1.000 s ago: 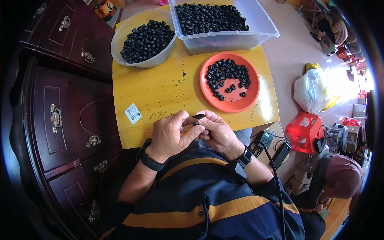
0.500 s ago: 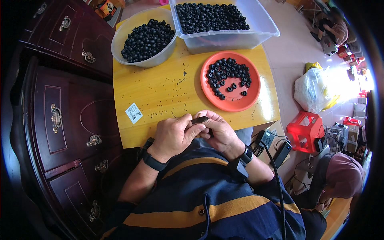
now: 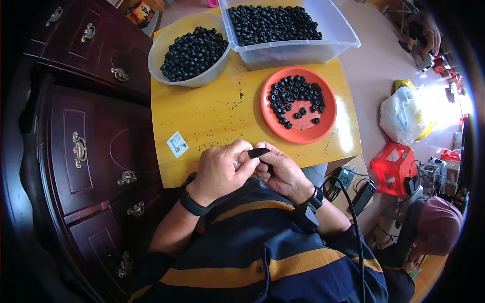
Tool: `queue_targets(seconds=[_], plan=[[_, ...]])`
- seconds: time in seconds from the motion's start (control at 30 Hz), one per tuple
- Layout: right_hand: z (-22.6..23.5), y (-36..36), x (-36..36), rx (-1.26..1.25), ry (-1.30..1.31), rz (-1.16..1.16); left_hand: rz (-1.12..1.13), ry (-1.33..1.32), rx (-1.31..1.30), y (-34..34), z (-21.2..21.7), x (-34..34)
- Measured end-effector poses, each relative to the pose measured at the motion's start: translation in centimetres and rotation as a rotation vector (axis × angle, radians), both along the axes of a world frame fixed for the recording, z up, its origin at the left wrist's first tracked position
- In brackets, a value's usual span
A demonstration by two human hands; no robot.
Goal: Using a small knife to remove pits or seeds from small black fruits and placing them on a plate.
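Note:
Above my lap, at the table's near edge, my two hands are together. My right hand [image 3: 284, 172] is closed round a small dark knife [image 3: 259, 152]; its blade lies across the thumb, and a bit of dark handle shows beneath the fingers. My left hand [image 3: 221, 167] is pinched against the right fingertips, and whatever it holds is hidden. Just beyond, an orange-red plate [image 3: 303, 134] carries small black ring-like pieces [image 3: 298, 91] with holes in them, lying mostly along its far and left sides.
A round translucent bowl [image 3: 157, 76] and a rectangular clear bin [image 3: 298, 52] hold many more black pieces. Black crumbs and a white label [image 3: 177, 145] lie on the yellow table [image 3: 212, 116]. Dark drawers [image 3: 86, 146] stand left; a red stool [image 3: 391, 169] and a seated person [image 3: 439, 227] are right.
The knife blade has turned slightly in my fingers and shows darker. The whole view has shifted a little, so the table and containers appear farther right. Both hands remain together.

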State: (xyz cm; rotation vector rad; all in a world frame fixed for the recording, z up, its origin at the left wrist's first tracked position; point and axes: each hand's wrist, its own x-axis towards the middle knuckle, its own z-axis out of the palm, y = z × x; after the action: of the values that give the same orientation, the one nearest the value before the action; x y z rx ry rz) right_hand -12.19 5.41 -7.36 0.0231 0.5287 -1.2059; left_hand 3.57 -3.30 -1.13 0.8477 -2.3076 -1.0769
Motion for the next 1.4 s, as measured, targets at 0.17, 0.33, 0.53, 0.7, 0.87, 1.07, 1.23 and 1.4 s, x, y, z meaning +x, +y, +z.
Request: queue_targets(seconds=[0.17, 0.33, 0.53, 0.7, 0.87, 1.07, 1.23, 1.4], plan=[[0.6, 0.3, 0.5, 0.008, -0.010, 0.079, -0.164, -0.161, -0.102, -2.7, 1.6, 0.2], [1.1, -0.2, 0.4, -0.007, -0.032, 0.025, 0.173, 0.042, -0.107, -6.6, 4.3, 0.3], [1.6, -0.6, 0.1, 0.091, -0.182, -0.055, 0.280, 0.067, -0.163, -7.0, 4.8, 1.4], [0.3, -0.7, 0.2, -0.051, -0.438, -0.044, -0.021, -0.075, 0.028, -0.9, 2.3, 0.9], [0.6, -0.7, 0.7, 0.038, -0.227, -0.048, -0.055, -0.193, -0.065, 1.5, -0.6, 0.3], [1.3, -1.0, 1.1, 0.079, -0.186, -0.056, -0.009, -0.127, -0.089, 1.5, -1.5, 0.6], [0.7, -0.5, 0.6, -0.024, -0.214, -0.029, 0.120, -0.005, 0.010, 0.8, -0.7, 0.5], [-0.1, -0.2, 0.2, -0.070, -0.223, 0.036, 0.073, 0.048, 0.042, 0.6, -0.1, 0.5]])
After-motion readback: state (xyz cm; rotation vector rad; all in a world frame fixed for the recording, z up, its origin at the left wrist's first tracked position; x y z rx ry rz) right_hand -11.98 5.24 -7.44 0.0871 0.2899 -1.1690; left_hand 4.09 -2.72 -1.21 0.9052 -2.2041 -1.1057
